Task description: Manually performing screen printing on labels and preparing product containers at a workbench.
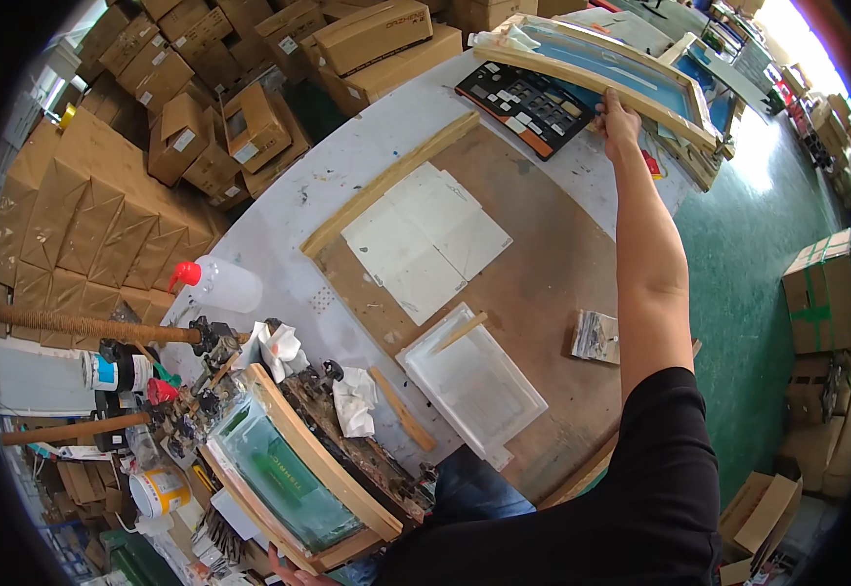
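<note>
My right hand (616, 122) grips the near wooden bar of a blue mesh screen frame (660, 103) at the top right. Below that frame lies a black tray of small pieces (518, 107). At the bottom, my left hand (291, 571), mostly cut off, holds the lower edge of a wooden screen with green mesh (357, 518), which sits by a clamp rig. Between them, a brown board (543, 225) carries white square panels (425, 234), a wooden batten (386, 181), a translucent plastic tray (513, 410) with a thin stick on it, and a small stained block (592, 335).
Stacked cartons (103, 215) line the left and back of the white table (279, 225). A red-capped bottle (230, 285), crumpled tissue (355, 400), metal clamps (215, 337) and tubs (157, 493) crowd the left. More boxes (821, 293) stand on the green floor (728, 410) to the right.
</note>
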